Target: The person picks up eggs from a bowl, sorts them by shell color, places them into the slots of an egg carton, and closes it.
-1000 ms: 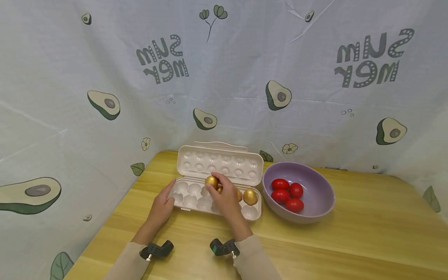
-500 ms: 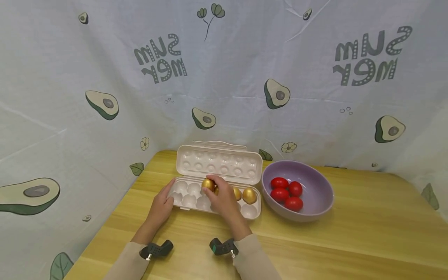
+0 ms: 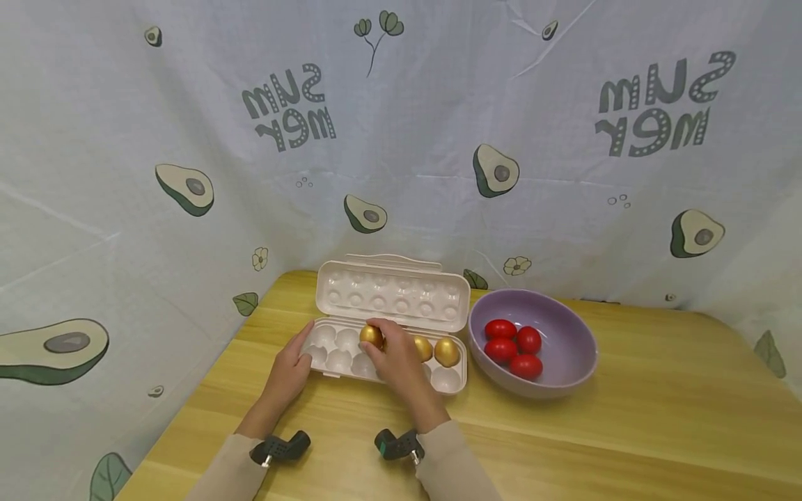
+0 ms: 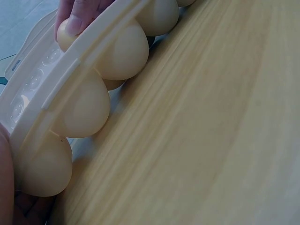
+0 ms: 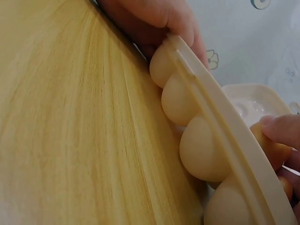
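In the head view a cream egg carton point(image 3: 339, 360) lies on the wooden table with its lid point(image 3: 393, 305) tipped back. My left hand point(image 3: 289, 367) grips its left end; the right wrist view shows the thumb above and fingers below the rim. Between thumb and fingers, my right hand point(image 3: 399, 360) pinches a golden egg point(image 3: 371, 335) at the back row, around the third cup from the left. Two golden eggs point(image 3: 447, 353) sit right of that hand in the back row. Behind the right hand, part of the carton is hidden. Rounded cups point(image 4: 84, 105) bulge beneath the carton.
Close to the carton's right end stands a purple bowl point(image 3: 567, 355) with several red eggs point(image 3: 501, 350) in it. A patterned cloth point(image 3: 426, 209) hangs behind and left of the table point(image 3: 658, 403).
My right hand has shifted slightly left and lowered the golden egg toward a back-row cup. My left hand keeps its place on the carton.
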